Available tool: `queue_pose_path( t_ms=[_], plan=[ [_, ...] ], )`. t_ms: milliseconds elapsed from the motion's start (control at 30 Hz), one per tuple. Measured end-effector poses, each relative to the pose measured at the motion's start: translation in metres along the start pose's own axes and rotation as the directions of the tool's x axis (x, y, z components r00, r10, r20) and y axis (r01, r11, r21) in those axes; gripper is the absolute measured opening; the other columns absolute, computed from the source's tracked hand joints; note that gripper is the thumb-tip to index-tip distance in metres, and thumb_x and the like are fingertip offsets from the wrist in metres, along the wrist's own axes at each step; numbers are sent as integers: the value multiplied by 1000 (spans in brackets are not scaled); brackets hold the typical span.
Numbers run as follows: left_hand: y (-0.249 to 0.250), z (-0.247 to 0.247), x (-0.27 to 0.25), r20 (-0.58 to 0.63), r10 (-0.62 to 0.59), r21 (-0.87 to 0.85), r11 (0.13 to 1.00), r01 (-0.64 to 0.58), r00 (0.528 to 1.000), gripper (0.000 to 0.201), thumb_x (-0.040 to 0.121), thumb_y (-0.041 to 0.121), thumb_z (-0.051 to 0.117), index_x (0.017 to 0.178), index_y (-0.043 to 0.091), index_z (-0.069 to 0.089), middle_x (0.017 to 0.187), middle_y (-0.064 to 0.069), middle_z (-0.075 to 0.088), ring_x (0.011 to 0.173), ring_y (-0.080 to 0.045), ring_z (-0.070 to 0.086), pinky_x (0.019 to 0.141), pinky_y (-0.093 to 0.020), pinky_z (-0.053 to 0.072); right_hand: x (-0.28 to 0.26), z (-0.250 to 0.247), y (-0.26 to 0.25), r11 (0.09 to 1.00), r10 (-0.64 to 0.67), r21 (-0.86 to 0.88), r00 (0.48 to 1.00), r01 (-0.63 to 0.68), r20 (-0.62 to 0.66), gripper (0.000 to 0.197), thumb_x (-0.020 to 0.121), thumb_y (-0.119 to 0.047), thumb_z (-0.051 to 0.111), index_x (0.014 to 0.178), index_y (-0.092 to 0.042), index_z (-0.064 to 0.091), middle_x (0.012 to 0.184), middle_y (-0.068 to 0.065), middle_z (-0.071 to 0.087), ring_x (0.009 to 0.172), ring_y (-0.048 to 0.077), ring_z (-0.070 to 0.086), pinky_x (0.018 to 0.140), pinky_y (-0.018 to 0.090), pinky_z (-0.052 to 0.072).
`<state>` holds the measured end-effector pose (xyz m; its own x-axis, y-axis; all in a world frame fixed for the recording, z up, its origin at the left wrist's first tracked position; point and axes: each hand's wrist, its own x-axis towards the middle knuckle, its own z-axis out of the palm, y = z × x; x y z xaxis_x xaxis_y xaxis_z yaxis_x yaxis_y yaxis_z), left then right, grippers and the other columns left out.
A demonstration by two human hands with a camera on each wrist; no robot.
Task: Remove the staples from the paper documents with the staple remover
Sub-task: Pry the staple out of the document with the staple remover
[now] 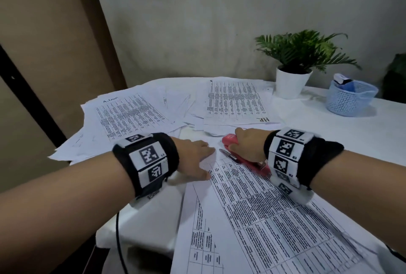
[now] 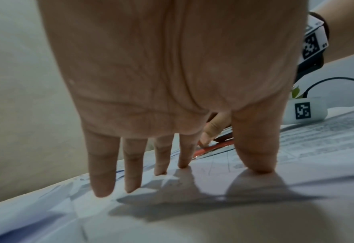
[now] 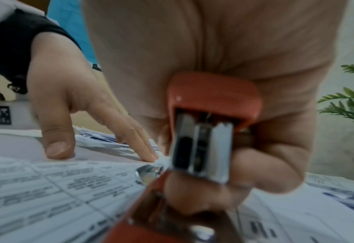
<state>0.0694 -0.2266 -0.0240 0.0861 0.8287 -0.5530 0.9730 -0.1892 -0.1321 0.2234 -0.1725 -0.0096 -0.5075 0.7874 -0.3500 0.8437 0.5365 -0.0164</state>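
The red plastic-and-metal stapler-style staple remover [image 1: 243, 155] lies low over the top corner of the nearest printed, table-ruled paper document [image 1: 274, 214], its metal tip [image 3: 149, 172] at the sheet. It looks rigid and light, best gripped round its body, as the right hand [image 1: 248, 144] does with fingers curled about it. The thin, floppy paper would slide easily, so the left hand [image 1: 193, 157] presses it flat with straight fingers [image 2: 184, 152], just beside the tip.

Two hands: a left hand [image 1: 195, 155] and a right hand [image 1: 248, 144]. One red stapler-style staple remover [image 1: 230, 139]. One potted plant [image 1: 292, 80] and one blue basket [image 1: 349, 100], upper right. Several printed paper sheets [image 1: 274, 219]; exact count unclear.
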Motion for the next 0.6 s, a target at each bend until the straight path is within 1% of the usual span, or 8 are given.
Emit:
queue_pose_path(
  t_ms=[67, 100, 167, 200, 300, 400, 467, 600],
  plan=[
    [1, -2, 2, -15, 0, 13, 1000, 0, 1000, 80, 88, 59, 43, 151, 18, 13, 157, -6, 13, 138, -29, 31, 108, -50, 35, -3, -2, -7, 999, 10, -50, 1000, -9, 14, 42, 103, -31, 25, 135, -5, 33, 134, 13, 45, 121, 27, 47, 95, 33, 37],
    [3, -3, 2, -19, 1, 29, 1000, 0, 1000, 79, 88, 57, 45, 149, 16, 16, 157, -7, 14, 139, -27, 30, 108, -50, 35, -3, -2, -10, 996, 6, -85, 1000, -5, 16, 41, 103, -29, 26, 135, -5, 34, 134, 14, 44, 122, 28, 47, 96, 34, 38],
    [5, -3, 2, 1, 5, 52, 999, -5, 1000, 77, 90, 54, 45, 150, 14, 16, 159, -5, 5, 144, -24, 22, 110, -49, 32, 1, -1, -14, 990, -9, -142, 1000, 12, 26, 40, 103, -29, 26, 133, -6, 37, 132, 14, 45, 119, 29, 49, 95, 36, 40],
    [6, -5, 1, 19, 9, 50, 999, -10, 1000, 76, 91, 52, 45, 150, 13, 14, 160, -4, 1, 144, -23, 22, 111, -48, 32, 4, 0, -15, 986, -13, -163, 999, 19, 35, 39, 102, -29, 27, 133, -8, 38, 131, 14, 45, 117, 28, 50, 94, 36, 41],
    [8, -9, -1, 56, 49, 23, 998, -51, 997, 72, 93, 47, 47, 149, 16, 14, 159, -8, 3, 141, -27, 28, 110, -49, 32, 7, 0, -17, 983, -2, -182, 999, 9, 41, 39, 103, -28, 27, 134, -8, 37, 131, 14, 43, 118, 28, 50, 94, 35, 41],
    [10, -10, -2, 76, 51, 54, 997, -55, 996, 77, 95, 46, 45, 152, 17, 3, 160, -8, -5, 144, -27, 22, 113, -50, 28, 6, 1, -16, 988, -3, -154, 1000, 6, 22, 41, 103, -28, 26, 134, -3, 33, 131, 15, 44, 119, 28, 50, 93, 34, 41],
    [12, -10, -2, 77, 39, 86, 995, -46, 996, 82, 95, 47, 43, 152, 17, -7, 159, -7, -12, 146, -26, 15, 115, -49, 24, 7, 2, -13, 994, -1, -113, 1000, 0, -9, 39, 102, -29, 30, 132, -4, 33, 127, 15, 49, 115, 28, 52, 87, 34, 42],
    [8, -10, -2, 97, 47, 48, 998, -51, 994, 82, 96, 47, 42, 151, 18, -10, 159, -4, -15, 148, -22, 5, 117, -47, 18, 15, 2, -4, 1000, 0, -28, 1000, -1, -14, 38, 100, -37, 33, 126, -9, 34, 118, 11, 58, 103, 27, 54, 77, 30, 37]
  ],
)
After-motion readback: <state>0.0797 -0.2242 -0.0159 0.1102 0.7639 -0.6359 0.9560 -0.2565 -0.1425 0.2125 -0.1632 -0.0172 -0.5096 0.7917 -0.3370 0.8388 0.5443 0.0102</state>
